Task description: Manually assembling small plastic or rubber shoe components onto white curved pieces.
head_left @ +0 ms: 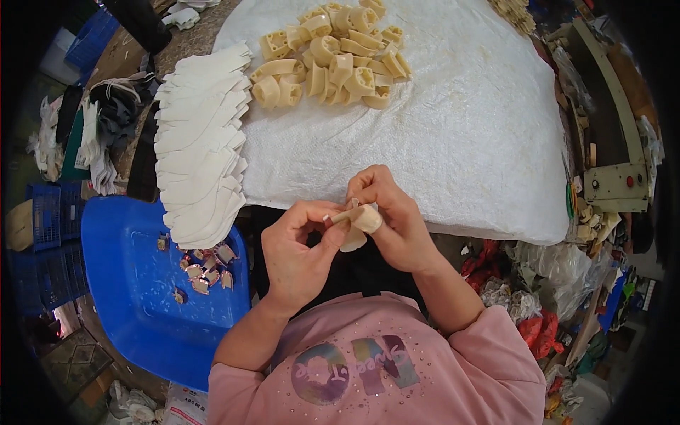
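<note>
My left hand [299,248] and my right hand [388,214] meet in front of my chest, near the front edge of the white-covered table. Between their fingers is a small cream shoe heel [367,219] with a thin pale flap hanging below it. The fingers of both hands are pinched on it, and fingertips hide part of it. At the far middle of the table lies a heap of cream plastic shoe heels [326,49]. Left of the hands, a long overlapping row of white cut pieces [202,142] runs along the table's left edge.
A blue plastic tub [134,297] stands at my left, with several small pale blocks with dark red edges [205,273] in it. A woven white sheet [460,127] covers the table. At the right are a grey-green machine frame [615,180] and crumpled plastic bags [545,265].
</note>
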Action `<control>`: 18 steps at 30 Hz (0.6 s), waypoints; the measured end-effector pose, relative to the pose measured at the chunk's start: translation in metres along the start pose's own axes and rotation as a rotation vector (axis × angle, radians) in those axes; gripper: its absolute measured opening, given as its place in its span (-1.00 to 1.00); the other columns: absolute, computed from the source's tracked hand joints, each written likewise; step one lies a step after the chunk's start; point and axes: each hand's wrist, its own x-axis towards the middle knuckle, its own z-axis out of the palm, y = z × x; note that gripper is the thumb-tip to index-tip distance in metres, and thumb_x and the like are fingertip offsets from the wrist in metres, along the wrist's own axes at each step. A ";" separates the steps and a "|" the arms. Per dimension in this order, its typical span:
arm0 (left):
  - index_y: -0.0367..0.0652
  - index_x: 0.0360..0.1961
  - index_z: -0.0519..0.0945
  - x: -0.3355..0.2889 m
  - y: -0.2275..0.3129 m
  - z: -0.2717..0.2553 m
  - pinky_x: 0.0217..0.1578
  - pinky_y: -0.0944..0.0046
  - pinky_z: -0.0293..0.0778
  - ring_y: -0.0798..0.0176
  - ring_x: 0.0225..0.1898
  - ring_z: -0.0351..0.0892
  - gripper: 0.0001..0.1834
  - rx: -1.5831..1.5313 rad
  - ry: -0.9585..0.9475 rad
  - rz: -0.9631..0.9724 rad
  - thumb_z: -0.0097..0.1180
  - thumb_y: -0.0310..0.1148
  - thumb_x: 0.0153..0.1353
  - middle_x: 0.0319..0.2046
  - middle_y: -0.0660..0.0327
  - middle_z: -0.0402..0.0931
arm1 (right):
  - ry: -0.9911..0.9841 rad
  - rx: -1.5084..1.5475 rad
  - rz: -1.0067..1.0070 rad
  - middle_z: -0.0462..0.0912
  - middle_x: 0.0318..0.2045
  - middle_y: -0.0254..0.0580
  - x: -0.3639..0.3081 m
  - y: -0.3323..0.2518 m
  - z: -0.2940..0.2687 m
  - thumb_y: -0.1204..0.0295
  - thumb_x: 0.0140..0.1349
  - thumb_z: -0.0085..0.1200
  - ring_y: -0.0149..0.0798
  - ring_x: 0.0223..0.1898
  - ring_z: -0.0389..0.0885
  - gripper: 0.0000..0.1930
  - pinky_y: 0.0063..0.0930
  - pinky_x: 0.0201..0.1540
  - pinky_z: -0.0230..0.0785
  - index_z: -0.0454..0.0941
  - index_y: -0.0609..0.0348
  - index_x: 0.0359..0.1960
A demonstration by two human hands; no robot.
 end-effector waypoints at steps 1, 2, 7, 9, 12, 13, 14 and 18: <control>-0.33 -0.34 0.51 -0.001 -0.001 0.001 -0.27 0.43 0.45 0.41 -0.36 0.52 -0.88 -0.003 -0.004 0.001 0.18 -0.52 0.13 -0.34 0.12 0.58 | 0.030 -0.259 -0.138 0.39 -0.35 -0.13 0.000 -0.001 0.000 0.58 -0.01 0.02 -0.11 -0.26 0.32 -0.84 -0.37 -0.16 0.19 0.43 0.20 -0.34; -0.31 -0.36 0.53 -0.002 -0.003 0.000 -0.28 0.42 0.44 0.37 -0.36 0.52 -0.89 0.084 -0.014 0.051 0.19 -0.51 0.11 -0.31 0.10 0.56 | 0.058 -0.517 -0.276 0.39 -0.36 -0.14 0.001 -0.002 0.000 0.57 -0.02 0.03 -0.11 -0.27 0.31 -0.85 -0.36 -0.17 0.17 0.44 0.19 -0.35; -0.22 -0.45 0.58 0.000 0.001 -0.007 -0.31 0.34 0.35 0.29 -0.31 0.42 -0.90 0.384 -0.007 0.189 0.26 -0.48 0.00 -0.19 0.08 0.42 | -0.050 -0.189 -0.175 0.42 -0.36 -0.21 -0.002 0.003 -0.004 0.41 0.07 0.10 -0.19 -0.25 0.34 -0.83 -0.35 -0.16 0.20 0.46 0.21 -0.33; -0.22 -0.44 0.58 0.000 0.003 -0.012 -0.28 0.34 0.33 0.30 -0.27 0.38 -0.89 0.391 -0.032 0.242 0.26 -0.44 0.03 -0.16 0.10 0.39 | -0.079 0.006 -0.100 0.44 -0.31 -0.23 -0.003 0.001 -0.014 0.34 0.12 0.10 -0.24 -0.17 0.35 -0.75 -0.36 -0.12 0.22 0.47 0.22 -0.23; -0.19 -0.42 0.59 0.007 0.000 -0.018 -0.25 0.32 0.32 0.28 -0.22 0.32 -0.89 0.497 -0.087 0.462 0.27 -0.42 0.04 -0.14 0.13 0.37 | -0.093 0.204 0.003 0.49 -0.13 -0.15 0.003 0.000 -0.020 0.26 0.18 0.13 -0.27 -0.03 0.42 -0.56 -0.35 0.00 0.26 0.43 0.29 0.01; -0.17 -0.43 0.60 0.008 -0.002 -0.019 -0.25 0.30 0.32 0.24 -0.20 0.31 -0.89 0.598 -0.105 0.629 0.28 -0.43 0.02 -0.14 0.14 0.37 | -0.143 0.291 0.216 0.51 -0.12 -0.12 0.005 -0.007 -0.018 0.34 0.14 0.16 -0.27 -0.05 0.46 -0.57 -0.35 -0.02 0.29 0.43 0.29 0.01; -0.17 -0.43 0.60 0.008 -0.002 -0.019 -0.25 0.30 0.32 0.24 -0.20 0.31 -0.89 0.598 -0.105 0.630 0.28 -0.43 0.02 -0.14 0.14 0.37 | -0.193 0.377 0.430 0.53 -0.11 -0.09 0.007 -0.013 -0.017 0.41 0.10 0.20 -0.28 -0.07 0.50 -0.57 -0.35 -0.03 0.32 0.42 0.29 0.01; -0.12 -0.23 0.61 0.004 -0.005 -0.023 -0.24 0.30 0.30 0.18 -0.12 0.34 -0.77 0.377 -0.236 0.533 0.24 -0.35 0.05 -0.07 0.07 0.38 | -0.142 -0.048 -0.062 0.60 -0.23 -0.11 0.004 -0.008 -0.020 0.56 -0.04 0.26 -0.26 -0.16 0.55 -0.53 -0.40 -0.14 0.40 0.45 0.26 -0.03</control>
